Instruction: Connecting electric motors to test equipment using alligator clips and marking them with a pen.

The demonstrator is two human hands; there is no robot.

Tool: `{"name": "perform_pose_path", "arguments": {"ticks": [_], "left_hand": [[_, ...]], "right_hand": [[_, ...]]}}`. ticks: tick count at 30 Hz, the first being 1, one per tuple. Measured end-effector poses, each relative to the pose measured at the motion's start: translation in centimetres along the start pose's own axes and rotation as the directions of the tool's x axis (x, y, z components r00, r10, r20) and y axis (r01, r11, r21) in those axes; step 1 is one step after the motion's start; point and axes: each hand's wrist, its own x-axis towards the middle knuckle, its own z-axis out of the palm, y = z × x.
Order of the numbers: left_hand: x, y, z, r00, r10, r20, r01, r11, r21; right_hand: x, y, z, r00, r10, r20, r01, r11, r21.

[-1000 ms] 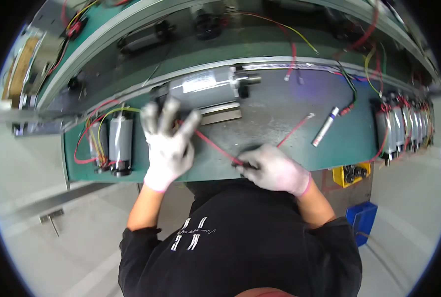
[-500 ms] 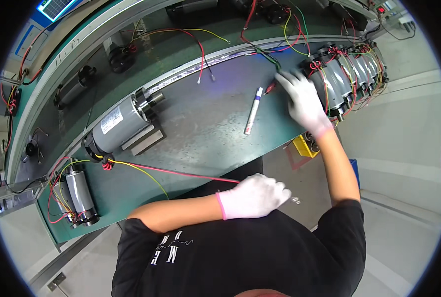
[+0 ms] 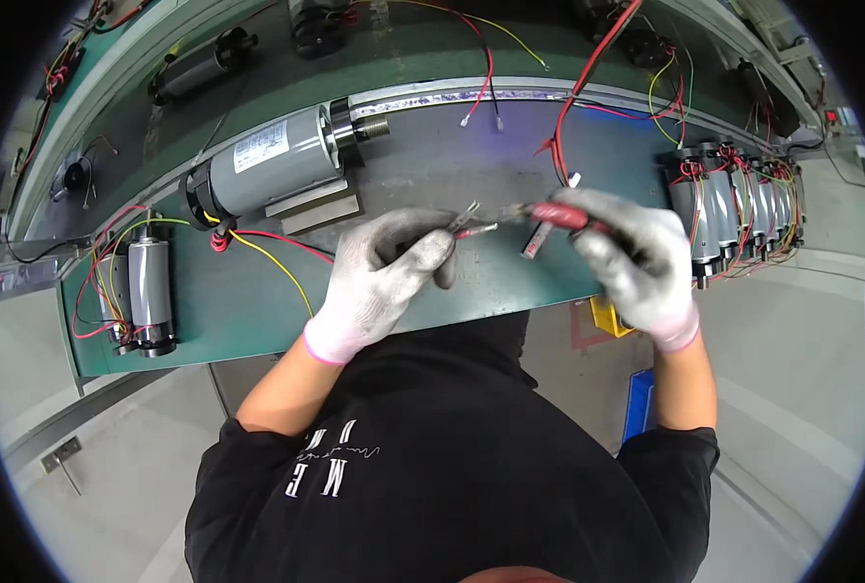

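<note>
Looking left to right, we see this:

small motor: grey cylinder [image 3: 148, 291] standing at the left end of the green bench [image 3: 238, 311], red, yellow and green wires looped round it. Nobody is touching it.

big motor: grey one [image 3: 272, 170] lying on its side on a plate, shaft toward the middle. A red lead [image 3: 277, 238] and a yellow lead [image 3: 272, 264] run off it toward our left hand.

left hand: grey glove [image 3: 384, 277], up off the bench now. Half a second ago it sat low by our body; now it's pinched shut on the wire end [image 3: 473, 229], a red tip with a bit of bare metal sticking out. We can't tell which lead that tip belongs to.

tool: red-handled thing [image 3: 559, 216], pliers or strippers we'd say, nose pointing left and right at the wire end. Whether it's actually biting the wire, we can't tell.

right hand: grey glove [image 3: 637, 262], clenched round the tool's handles. Half a second ago it was reaching out to the motor row on the right, so it's swung back in.

meaning: both hands have met mid-bench over that wire end, so we reckon work on the tip is underway.

motor row: finished-looking motors [image 3: 734, 209] packed side by side at the right end, wired up.
</note>
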Motion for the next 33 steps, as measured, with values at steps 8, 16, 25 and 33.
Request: {"name": "perform_pose_path", "arguments": {"ticks": [8, 16, 25, 33], "left_hand": [[-1.9, 0.6, 0.0, 0.983, 0.073, -0.169, -0.051, 0.990, 0.132], [-2.5, 0.4, -0.2, 0.986, 0.095, -0.137, -0.086, 0.994, 0.073], [-2.9, 0.1, -0.1, 0.977, 0.136, -0.166, -0.126, 0.989, 0.072], [-2.7, -0.5, -0.6, 0.953, 0.259, -0.158, -0.223, 0.952, 0.212]], "right_hand": [[0.8, -2.1, 2.1, 0.988, -0.149, 0.043, 0.152, 0.987, -0.055], [0.9, -2.8, 2.8, 0.983, -0.174, 0.062, 0.181, 0.974, -0.134], [1.3, -3.7, 3.2, 0.985, -0.164, 0.061, 0.171, 0.976, -0.133], [2.1, -3.2, 2.8, 0.976, -0.156, 0.152, 0.182, 0.967, -0.178]]}}
